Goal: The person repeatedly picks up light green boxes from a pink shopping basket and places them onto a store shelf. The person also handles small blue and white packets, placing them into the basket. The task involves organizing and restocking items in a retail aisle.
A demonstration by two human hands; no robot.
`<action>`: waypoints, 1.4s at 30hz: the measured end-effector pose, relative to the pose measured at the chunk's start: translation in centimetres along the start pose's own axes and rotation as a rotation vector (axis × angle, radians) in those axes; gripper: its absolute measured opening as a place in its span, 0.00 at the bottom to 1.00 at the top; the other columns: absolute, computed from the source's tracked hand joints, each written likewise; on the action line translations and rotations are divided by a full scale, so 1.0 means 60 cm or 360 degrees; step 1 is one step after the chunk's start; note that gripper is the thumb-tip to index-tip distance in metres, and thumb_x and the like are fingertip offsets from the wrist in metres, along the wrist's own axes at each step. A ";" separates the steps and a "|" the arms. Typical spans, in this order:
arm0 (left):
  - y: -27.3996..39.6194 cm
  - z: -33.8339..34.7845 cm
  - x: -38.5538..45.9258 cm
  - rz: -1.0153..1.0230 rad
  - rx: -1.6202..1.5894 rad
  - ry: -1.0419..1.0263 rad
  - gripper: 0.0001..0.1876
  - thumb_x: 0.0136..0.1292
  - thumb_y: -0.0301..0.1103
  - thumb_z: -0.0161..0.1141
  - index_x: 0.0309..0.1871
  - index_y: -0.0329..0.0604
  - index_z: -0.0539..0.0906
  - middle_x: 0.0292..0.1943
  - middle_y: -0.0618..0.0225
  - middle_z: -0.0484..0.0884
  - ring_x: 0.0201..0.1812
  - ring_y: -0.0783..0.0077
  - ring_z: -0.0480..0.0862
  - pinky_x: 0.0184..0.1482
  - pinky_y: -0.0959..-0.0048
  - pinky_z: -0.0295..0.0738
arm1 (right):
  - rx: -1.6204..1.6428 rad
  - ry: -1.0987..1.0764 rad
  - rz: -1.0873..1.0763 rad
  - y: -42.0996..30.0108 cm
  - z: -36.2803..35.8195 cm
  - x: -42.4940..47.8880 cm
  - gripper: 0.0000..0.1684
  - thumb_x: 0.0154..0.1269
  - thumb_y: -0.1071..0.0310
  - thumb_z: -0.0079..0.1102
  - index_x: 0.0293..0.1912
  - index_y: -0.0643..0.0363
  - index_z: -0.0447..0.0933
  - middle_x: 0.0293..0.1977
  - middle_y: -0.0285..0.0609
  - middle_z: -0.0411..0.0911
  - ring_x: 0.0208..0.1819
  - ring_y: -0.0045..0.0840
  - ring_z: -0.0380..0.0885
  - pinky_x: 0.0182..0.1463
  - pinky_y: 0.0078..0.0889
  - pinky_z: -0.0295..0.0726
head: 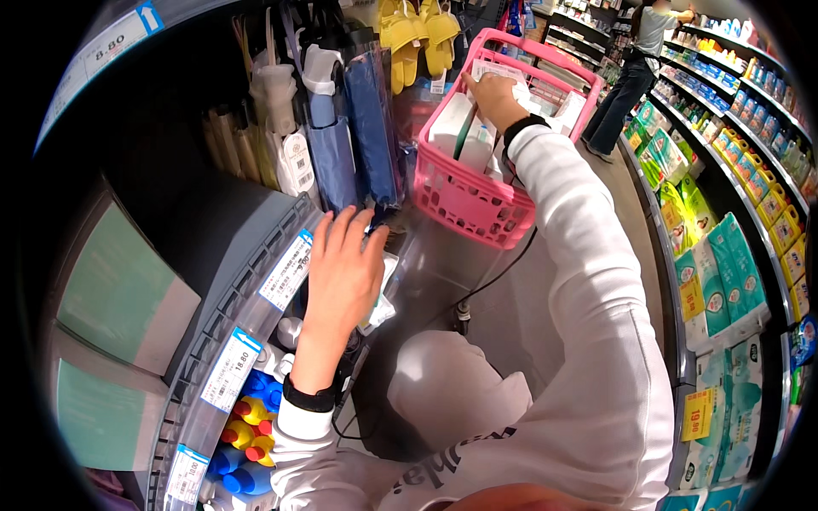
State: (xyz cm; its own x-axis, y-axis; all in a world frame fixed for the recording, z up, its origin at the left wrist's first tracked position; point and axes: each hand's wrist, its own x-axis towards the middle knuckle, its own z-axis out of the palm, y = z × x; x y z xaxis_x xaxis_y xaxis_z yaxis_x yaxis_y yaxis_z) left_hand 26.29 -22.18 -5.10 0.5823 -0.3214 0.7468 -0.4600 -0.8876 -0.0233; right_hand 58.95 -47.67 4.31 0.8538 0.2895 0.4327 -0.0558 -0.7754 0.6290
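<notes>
A pink plastic shopping basket [476, 198] with several white boxes [450, 121] in it stands at upper centre. My right hand [495, 99] reaches into the basket and rests on the boxes; its fingertips are partly hidden, so a hold cannot be told. My left hand [348, 262] is over the wire shelf edge, fingers spread, beside a price label [287, 271] and just below the packaged folding umbrellas [372, 128]. Nothing shows in its grasp. A blue-grey umbrella [331, 153] stands left of the dark blue ones. Both wrists wear black bands.
Yellow slippers [404, 38] hang behind the umbrellas. Bottles with yellow, red and blue caps [246, 434] fill a lower shelf at left. Shelves of tissue packs [722, 281] and detergent bottles line the right side. A person [629, 76] stands in the aisle at upper right. A black cable [492, 281] runs below the basket.
</notes>
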 end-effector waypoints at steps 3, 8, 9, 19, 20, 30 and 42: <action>0.005 0.009 0.000 0.0026 -0.0036 0.0036 0.16 0.56 0.28 0.59 0.49 0.41 0.81 0.54 0.58 0.77 0.62 0.56 0.72 0.67 0.54 0.60 | -0.0077 0.0044 -0.0089 0.000 0.003 0.009 0.40 0.57 0.58 0.66 0.67 0.44 0.61 0.50 0.44 0.78 0.51 0.41 0.80 0.46 0.59 0.80; 0.005 -0.004 0.007 0.0015 -0.0079 0.0098 0.16 0.53 0.27 0.59 0.47 0.41 0.80 0.54 0.58 0.77 0.61 0.55 0.72 0.67 0.54 0.60 | -0.0199 0.0241 -0.0089 -0.009 0.009 0.007 0.16 0.70 0.60 0.47 0.55 0.47 0.72 0.44 0.46 0.82 0.44 0.41 0.84 0.40 0.62 0.81; 0.011 -0.001 0.014 0.0026 -0.0110 0.0133 0.16 0.53 0.27 0.59 0.47 0.42 0.80 0.54 0.58 0.77 0.61 0.55 0.72 0.67 0.54 0.60 | -0.0179 0.0260 -0.0023 0.007 0.031 0.025 0.16 0.70 0.59 0.45 0.54 0.47 0.73 0.41 0.45 0.83 0.41 0.40 0.85 0.38 0.64 0.80; -0.026 -0.045 -0.007 -0.0153 -0.0132 0.0245 0.15 0.53 0.23 0.61 0.46 0.44 0.81 0.54 0.60 0.78 0.59 0.53 0.75 0.65 0.55 0.64 | 0.0931 0.0687 -0.0047 0.095 -0.156 -0.072 0.34 0.50 0.58 0.67 0.59 0.44 0.69 0.37 0.46 0.82 0.39 0.42 0.82 0.39 0.45 0.79; -0.024 -0.049 -0.004 -0.0150 -0.0151 0.0273 0.15 0.53 0.23 0.61 0.46 0.44 0.81 0.54 0.59 0.78 0.59 0.54 0.75 0.64 0.56 0.66 | 0.1088 0.0764 0.0005 0.133 -0.164 -0.087 0.33 0.49 0.58 0.67 0.57 0.44 0.69 0.36 0.48 0.81 0.39 0.40 0.82 0.39 0.44 0.79; -0.030 -0.076 0.001 -0.0756 -0.1113 0.0462 0.40 0.65 0.30 0.60 0.75 0.39 0.48 0.69 0.46 0.61 0.61 0.52 0.74 0.63 0.60 0.69 | 0.3186 0.0317 0.0173 0.141 -0.250 -0.279 0.31 0.63 0.68 0.56 0.66 0.53 0.63 0.49 0.37 0.74 0.47 0.19 0.75 0.50 0.26 0.76; -0.022 -0.203 -0.011 -0.0524 -0.1249 0.1108 0.46 0.59 0.23 0.66 0.75 0.36 0.48 0.67 0.56 0.65 0.66 0.64 0.68 0.66 0.64 0.64 | 0.3896 -0.0144 -0.0940 -0.165 -0.357 -0.353 0.37 0.60 0.76 0.57 0.68 0.62 0.54 0.60 0.46 0.66 0.64 0.30 0.66 0.67 0.34 0.63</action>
State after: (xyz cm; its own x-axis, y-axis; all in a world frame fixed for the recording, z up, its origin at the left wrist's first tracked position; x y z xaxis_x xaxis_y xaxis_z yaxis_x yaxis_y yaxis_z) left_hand 18.35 -16.81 2.55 0.3626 0.3683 0.8561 -0.7935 -0.3598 0.4909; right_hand 30.32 -34.14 2.73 0.5748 0.6348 0.5163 0.4087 0.3239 -0.8533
